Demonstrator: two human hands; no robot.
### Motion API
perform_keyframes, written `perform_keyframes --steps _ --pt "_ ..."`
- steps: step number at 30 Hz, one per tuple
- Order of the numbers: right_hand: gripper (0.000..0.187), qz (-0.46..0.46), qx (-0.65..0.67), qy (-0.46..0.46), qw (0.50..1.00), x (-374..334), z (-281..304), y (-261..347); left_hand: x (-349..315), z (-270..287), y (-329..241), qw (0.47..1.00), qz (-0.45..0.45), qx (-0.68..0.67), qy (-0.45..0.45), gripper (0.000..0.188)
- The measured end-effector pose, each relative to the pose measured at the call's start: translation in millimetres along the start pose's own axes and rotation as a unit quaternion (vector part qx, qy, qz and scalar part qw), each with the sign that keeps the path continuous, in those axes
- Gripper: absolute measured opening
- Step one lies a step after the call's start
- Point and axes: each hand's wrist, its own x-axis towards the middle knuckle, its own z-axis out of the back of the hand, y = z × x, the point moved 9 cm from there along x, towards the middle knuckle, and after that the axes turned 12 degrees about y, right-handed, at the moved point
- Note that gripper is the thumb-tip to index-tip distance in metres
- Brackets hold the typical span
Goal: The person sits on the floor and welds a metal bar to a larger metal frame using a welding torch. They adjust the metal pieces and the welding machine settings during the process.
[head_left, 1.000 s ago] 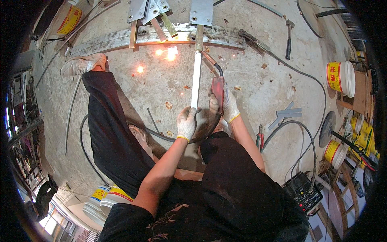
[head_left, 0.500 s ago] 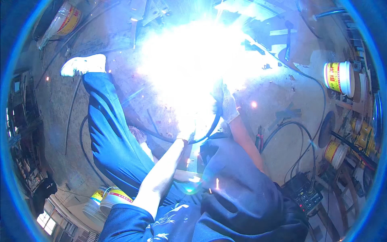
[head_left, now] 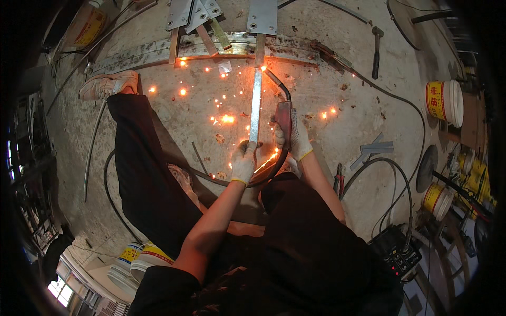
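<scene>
My left hand [head_left: 243, 162], in a pale work glove, is closed on the near end of a narrow, shiny flat metal bar [head_left: 256, 105]. The bar's far end meets a brownish metal strip [head_left: 260, 46] that runs under a grey plate [head_left: 263, 20]. In my gloved right hand [head_left: 299, 138] is a welding torch [head_left: 284, 118] with a dark red handle. Its curved neck points at that junction, where a small spot glows orange. Sparks scatter over the floor around both hands.
A long metal beam [head_left: 126, 61] lies across the far floor, beside more plates [head_left: 203, 13]. To the right are a hammer [head_left: 376, 52], pliers [head_left: 338, 179], a white bucket [head_left: 452, 103] and a control box [head_left: 399, 253]. The torch cable [head_left: 211, 180] curves near my leg.
The blinding white-blue arc glare at the torch tip has gone out, leaving a glowing spot and flying orange sparks. My hands and the bar now show clearly; my arms stay nearly in place.
</scene>
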Motion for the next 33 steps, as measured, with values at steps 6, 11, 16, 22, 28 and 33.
perform_keyframes --steps 6,11,16,22,28,33 --pt "0.071 0.010 -0.015 -0.008 1.000 9.1 7.8 -6.5 5.7 2.3 12.5 0.999 -0.027 -0.044 0.001 0.030" --pt "0.073 0.010 -0.018 -0.003 1.000 10.2 16.1 -9.4 4.7 1.0 4.5 1.000 -0.016 0.009 -0.002 0.036" --pt "0.075 0.014 -0.020 -0.004 1.000 18.1 26.5 -16.9 9.3 4.0 18.3 0.999 -0.031 -0.014 -0.013 0.037" --pt "0.054 0.014 0.058 0.027 0.998 -9.4 11.5 -4.1 -1.2 1.2 -7.4 1.000 -0.018 0.009 -0.009 0.034" --pt "0.071 0.015 0.039 0.039 0.998 -27.9 -19.4 11.0 -0.1 3.7 -4.0 0.999 -0.024 0.023 -0.022 0.033" --pt "0.073 -0.004 0.022 0.046 0.999 -29.5 -18.3 6.3 1.6 2.8 -5.1 0.997 -0.006 0.070 -0.018 0.033"
